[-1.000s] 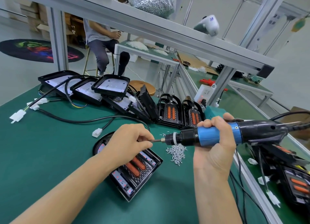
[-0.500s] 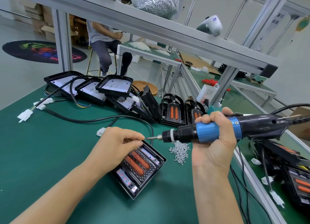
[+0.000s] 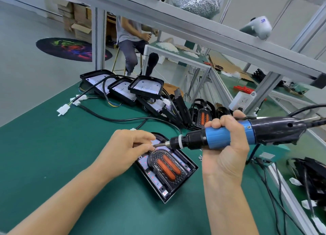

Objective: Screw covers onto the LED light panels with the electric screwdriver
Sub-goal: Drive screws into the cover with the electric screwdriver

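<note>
Green bench (image 3: 53,164), panel (image 3: 167,171) at 6. My left hand (image 3: 127,150) pinches screw at bit, right hand (image 3: 224,146) grips screwdriver (image 3: 229,137); tilted bit risks dropping the screw or cross-threading

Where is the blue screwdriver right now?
In the head view, right of centre: the right hand grips the electric screwdriver above the LED light panel, tip at the left hand.

A: Bright, even light all over; the matte green bench (image 3: 44,155) shows only faint, soft shadows beneath the forearms.

B: Glare anywhere?

A: Small highlights on the glossy black and blue electric screwdriver (image 3: 238,136). The wide lens bends the grey aluminium frame beam (image 3: 194,30), and the edges look smeared and soft.
</note>
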`<state>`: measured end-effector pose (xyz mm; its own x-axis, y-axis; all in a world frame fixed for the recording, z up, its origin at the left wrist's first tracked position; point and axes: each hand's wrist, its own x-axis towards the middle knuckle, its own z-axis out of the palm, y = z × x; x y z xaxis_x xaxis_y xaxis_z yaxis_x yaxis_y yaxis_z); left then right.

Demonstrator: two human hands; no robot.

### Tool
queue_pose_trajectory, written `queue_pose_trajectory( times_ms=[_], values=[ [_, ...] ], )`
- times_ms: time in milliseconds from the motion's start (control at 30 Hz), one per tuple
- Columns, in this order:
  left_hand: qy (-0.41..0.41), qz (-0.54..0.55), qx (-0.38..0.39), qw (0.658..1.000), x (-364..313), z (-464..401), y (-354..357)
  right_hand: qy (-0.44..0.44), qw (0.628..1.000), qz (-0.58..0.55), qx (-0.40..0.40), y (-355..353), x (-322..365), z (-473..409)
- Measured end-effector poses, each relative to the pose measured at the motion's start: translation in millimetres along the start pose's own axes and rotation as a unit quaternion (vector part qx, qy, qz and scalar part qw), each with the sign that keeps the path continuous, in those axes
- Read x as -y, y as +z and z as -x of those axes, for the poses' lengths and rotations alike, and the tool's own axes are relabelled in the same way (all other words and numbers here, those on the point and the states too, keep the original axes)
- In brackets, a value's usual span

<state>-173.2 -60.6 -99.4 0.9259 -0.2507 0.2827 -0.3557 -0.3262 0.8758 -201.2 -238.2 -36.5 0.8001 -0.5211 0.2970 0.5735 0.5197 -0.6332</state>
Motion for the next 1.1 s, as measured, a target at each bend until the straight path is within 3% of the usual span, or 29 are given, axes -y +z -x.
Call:
queue_pose_trajectory(
  times_ms=[133, 233, 367, 633, 733, 933, 1100],
  values=[
    [0.026, -0.135, -0.02, 0.99, 15, 2, -10, 0.008, 1.0, 0.016, 0.021, 5, -12, 5],
    [0.099, -0.282, 0.037, 0.954, 23, 1, -13, 0.001, 0.998, 0.058, 0.034, 7, -24, 9],
    [0.09, -0.423, 0.113, 0.894, 26, -10, -13, 0.006, 0.993, 0.111, 0.045, 8, -40, 14],
    [0.077, -0.519, 0.174, 0.833, 22, -28, -11, -0.001, 0.987, 0.153, 0.04, 5, -56, 17],
    [0.06, -0.523, 0.152, 0.837, 23, -27, -10, 0.003, 0.987, 0.156, 0.045, 4, -59, 16],
    [-0.039, -0.415, 0.058, 0.907, 32, -26, -3, 0.007, 0.984, 0.166, 0.055, 4, -64, 14],
    [-0.131, -0.391, 0.036, 0.91, 42, -28, 5, 0.01, 0.979, 0.186, 0.087, 7, -63, 14]
  ],
)
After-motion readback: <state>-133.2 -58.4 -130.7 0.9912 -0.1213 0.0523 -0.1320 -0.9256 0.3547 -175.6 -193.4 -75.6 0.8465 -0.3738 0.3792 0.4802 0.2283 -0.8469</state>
